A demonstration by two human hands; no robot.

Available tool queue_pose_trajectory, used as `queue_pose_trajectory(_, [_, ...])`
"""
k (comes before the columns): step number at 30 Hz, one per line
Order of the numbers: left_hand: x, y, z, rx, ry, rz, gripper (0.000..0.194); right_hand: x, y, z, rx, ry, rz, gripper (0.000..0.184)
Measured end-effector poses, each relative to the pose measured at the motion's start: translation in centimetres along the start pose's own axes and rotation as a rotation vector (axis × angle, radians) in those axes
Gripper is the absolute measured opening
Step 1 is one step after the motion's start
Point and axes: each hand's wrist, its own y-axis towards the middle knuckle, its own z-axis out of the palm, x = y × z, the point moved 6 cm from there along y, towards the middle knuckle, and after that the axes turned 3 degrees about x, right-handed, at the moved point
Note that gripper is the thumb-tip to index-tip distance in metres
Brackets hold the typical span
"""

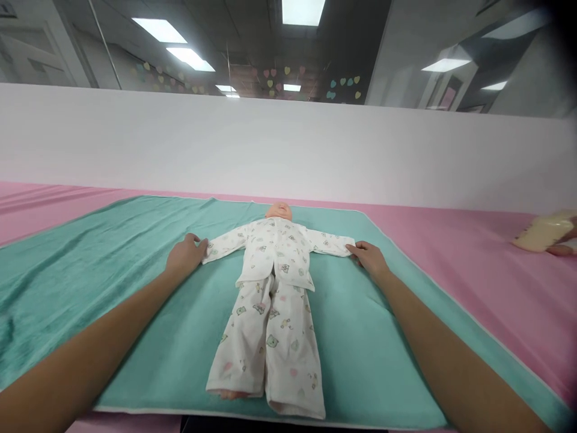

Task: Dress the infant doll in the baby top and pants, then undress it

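A baby doll (279, 210) lies on its back on a teal blanket (378, 337), head toward the wall. It wears a white printed pajama top (276, 249) and matching pajama pants (270, 343). Both sleeves are stretched out sideways. My left hand (187, 252) pinches the cuff of the sleeve on the left, and my right hand (367, 257) pinches the cuff of the other sleeve. The doll's hands are not visible at the cuffs. A bit of one foot (232, 395) shows below the left pant leg.
Under the blanket is a pink cover (487, 258). At the far right, another person's hand (561, 249) touches a pale yellowish doll or bottle-like object (541, 233), partly cut off. Behind stands a white wall (270, 150) with glass (252, 36) above it.
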Motion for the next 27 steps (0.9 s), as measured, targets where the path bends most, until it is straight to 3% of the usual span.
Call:
queue_pose_trajectory(5, [0.5, 0.8, -0.2, -0.001, -0.061, 0.041, 0.036, 0.8, -0.4, 0.7, 0.074, 0.041, -0.050, 0.036])
queue_pose_trajectory(12, [0.2, 0.3, 0.0, 0.066, 0.174, 0.016, 0.045, 1.3, -0.5, 0.5, -0.007, -0.166, -0.005, 0.038])
queue_pose_trajectory(19, [0.4, -0.4, -0.2, 0.070, -0.153, 0.022, 0.050, 1.1, -0.6, 0.7, 0.007, -0.245, 0.023, 0.040])
queue_pose_trajectory(23, [0.5, -0.2, -0.5, 0.035, -0.071, 0.021, 0.040, 0.2, -0.6, 1.0, 0.137, -0.141, 0.103, 0.039])
queue_pose_trajectory(27, [-0.1, -0.8, -0.5, 0.060, -0.071, 0.039, 0.030, 0.1, -0.8, 1.0, 0.177, 0.043, 0.111, 0.036])
